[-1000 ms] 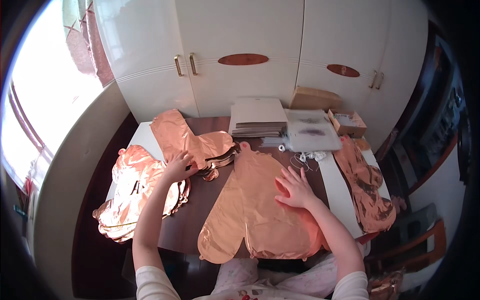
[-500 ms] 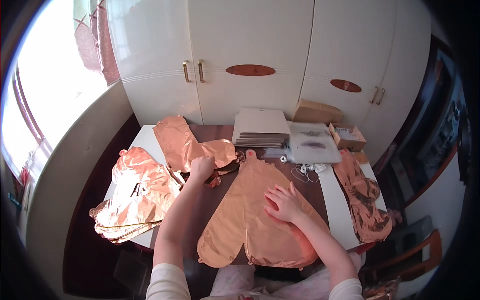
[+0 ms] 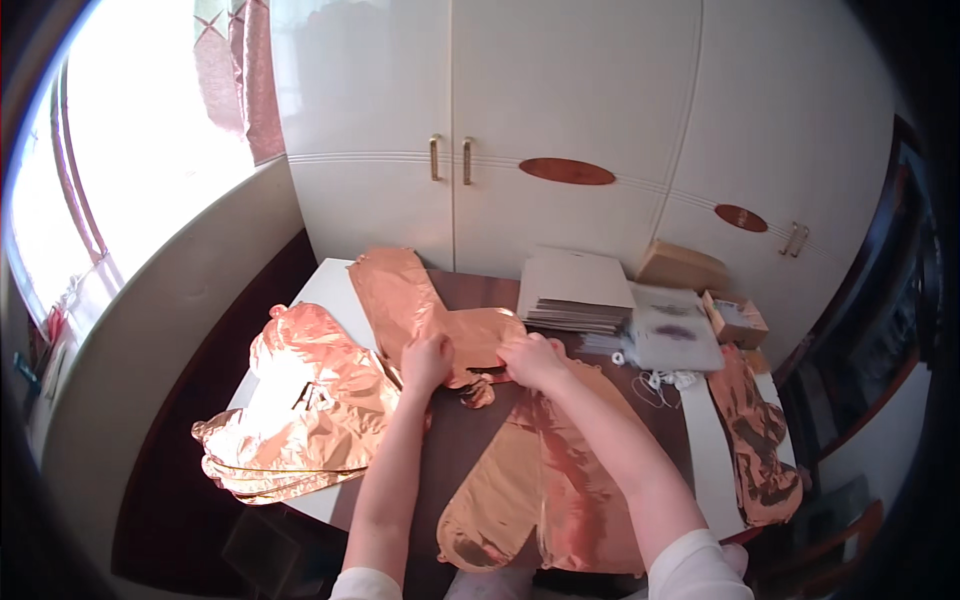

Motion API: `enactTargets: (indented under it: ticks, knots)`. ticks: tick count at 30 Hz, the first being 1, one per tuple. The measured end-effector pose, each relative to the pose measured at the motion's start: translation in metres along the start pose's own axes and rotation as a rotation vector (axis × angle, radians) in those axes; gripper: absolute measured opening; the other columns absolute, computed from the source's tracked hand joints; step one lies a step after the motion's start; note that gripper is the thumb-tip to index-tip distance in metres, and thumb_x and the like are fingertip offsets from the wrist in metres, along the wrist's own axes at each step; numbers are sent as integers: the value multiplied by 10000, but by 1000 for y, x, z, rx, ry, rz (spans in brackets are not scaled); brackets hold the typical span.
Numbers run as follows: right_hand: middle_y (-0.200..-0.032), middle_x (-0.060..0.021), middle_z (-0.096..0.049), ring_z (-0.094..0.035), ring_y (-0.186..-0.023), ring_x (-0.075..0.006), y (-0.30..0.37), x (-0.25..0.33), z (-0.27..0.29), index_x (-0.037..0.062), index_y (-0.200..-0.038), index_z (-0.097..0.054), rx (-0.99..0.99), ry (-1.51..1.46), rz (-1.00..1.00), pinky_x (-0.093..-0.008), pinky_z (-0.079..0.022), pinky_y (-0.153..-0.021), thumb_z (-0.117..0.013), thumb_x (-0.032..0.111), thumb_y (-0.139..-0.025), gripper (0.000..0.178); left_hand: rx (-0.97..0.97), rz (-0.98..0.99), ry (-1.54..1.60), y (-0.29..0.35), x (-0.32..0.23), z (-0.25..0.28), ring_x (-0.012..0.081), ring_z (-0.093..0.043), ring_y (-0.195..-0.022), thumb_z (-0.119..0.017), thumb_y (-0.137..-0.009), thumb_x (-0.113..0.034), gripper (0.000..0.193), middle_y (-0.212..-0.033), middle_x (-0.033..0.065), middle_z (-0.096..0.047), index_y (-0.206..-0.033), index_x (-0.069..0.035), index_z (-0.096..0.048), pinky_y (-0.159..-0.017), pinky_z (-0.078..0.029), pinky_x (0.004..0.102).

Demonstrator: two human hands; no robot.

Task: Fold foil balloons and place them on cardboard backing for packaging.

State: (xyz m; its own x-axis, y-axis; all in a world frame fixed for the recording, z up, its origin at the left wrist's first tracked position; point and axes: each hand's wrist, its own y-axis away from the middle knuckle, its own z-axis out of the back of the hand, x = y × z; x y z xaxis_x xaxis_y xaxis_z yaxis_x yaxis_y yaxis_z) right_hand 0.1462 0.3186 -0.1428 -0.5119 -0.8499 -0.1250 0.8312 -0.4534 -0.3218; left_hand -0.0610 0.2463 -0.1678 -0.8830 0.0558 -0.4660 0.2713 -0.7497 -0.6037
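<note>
A flat, L-shaped rose-gold foil balloon (image 3: 395, 290) lies at the far left-centre of the table. My left hand (image 3: 427, 362) is closed on its near edge, by the bend. With fingers pinched, my right hand (image 3: 535, 362) grips the balloon's right end. A small crumpled piece of foil (image 3: 478, 392) hangs below, between my hands. Under my right forearm a large flat foil balloon (image 3: 495, 490) reaches to the table's near edge, partly hidden by that arm. Left of my left forearm sits a shiny pile of foil balloons (image 3: 325, 400).
At the back stand a stack of grey-white cardboard sheets (image 3: 575, 280), a clear plastic packet (image 3: 675, 325) and a small open box (image 3: 735, 317). White string (image 3: 665, 383) lies before them. Another foil balloon (image 3: 750, 435) lies along the right edge. White cupboards (image 3: 570, 90) rise behind.
My right hand has left the large flat balloon and moved up to the L-shaped balloon's right end, gripping it. My left hand stays on that balloon. The view has shifted left.
</note>
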Motion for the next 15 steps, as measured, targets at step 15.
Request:
enactTargets:
  ticks: [15]
  knots:
    - [-942, -70, -622, -595, -898, -273, -41, -11, 35, 112, -904, -602, -340, -240, -333, -405, -460, -783, -613, 270, -786, 198, 202, -17, 274, -12, -2, 21, 278, -663, -751, -658, -792, -166, 250, -810, 166, -665, -1001, -28, -647, -685, -503, 350]
